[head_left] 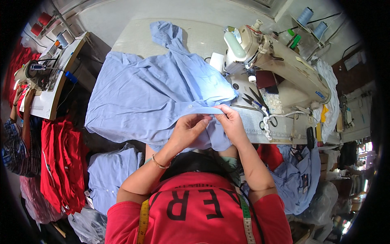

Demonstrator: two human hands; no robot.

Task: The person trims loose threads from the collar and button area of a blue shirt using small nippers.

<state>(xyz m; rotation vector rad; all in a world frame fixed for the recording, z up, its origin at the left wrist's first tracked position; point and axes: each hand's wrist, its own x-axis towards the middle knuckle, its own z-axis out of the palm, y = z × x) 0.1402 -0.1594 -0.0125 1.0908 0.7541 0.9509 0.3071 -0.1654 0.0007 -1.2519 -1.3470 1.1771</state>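
A light blue button-up shirt (134, 87) lies spread over the sewing table, its near edge hanging toward my lap. My left hand (190, 129) is closed on the front placket of the shirt, thumb and fingers pinched together. Close beside it, my right hand (230, 124) pinches the same folded strip of cloth between thumb and forefinger. A small button shows on the strip just left of the fingers. Just beyond my right hand stands a cream sewing machine (290, 61), whose lamp lights the cloth. The fingertips of my left hand are partly hidden.
Black scissors (258, 101) and a white cord (267, 126) lie right of my hands. Blue thread spools (305, 16) stand at the back right. At left, another person's arms work at a second machine (34, 73). Red garments (63, 162) and blue shirts (111, 175) hang below.
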